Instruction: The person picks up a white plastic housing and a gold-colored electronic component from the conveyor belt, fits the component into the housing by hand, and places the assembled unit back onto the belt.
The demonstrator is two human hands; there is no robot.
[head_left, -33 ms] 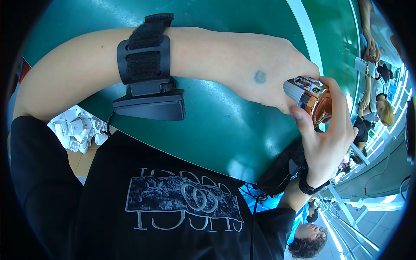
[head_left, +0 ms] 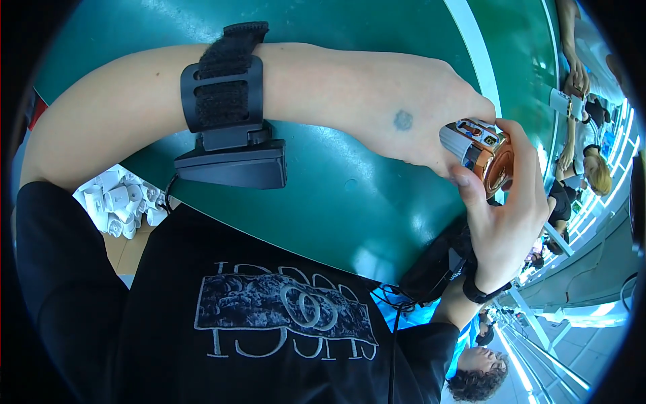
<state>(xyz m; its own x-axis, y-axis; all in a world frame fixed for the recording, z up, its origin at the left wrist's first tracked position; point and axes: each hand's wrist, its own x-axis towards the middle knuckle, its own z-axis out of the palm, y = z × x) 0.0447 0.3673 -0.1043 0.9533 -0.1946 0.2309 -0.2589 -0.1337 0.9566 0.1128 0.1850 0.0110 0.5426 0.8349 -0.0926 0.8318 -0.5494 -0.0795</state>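
A small white cylindrical device (head_left: 457, 144) with a shiny copper-coloured end and an opening in its side sits between my hands at the right. Small parts show inside that opening. My left hand (head_left: 437, 101) reaches across from the left and is closed around the white end; most of its fingers are hidden behind the hand and the device. Around the copper end, my right hand (head_left: 508, 215) grips with thumb below and index finger on the far side. The device is tilted, its copper end facing right, above the green table (head_left: 323, 182).
A black box on a strap (head_left: 232, 161) is fastened to my left forearm. Many white cup-like parts (head_left: 118, 198) are heaped beside the table at lower left. A black bag (head_left: 437, 262) lies near my right wrist. Other people (head_left: 595, 168) are along the right side.
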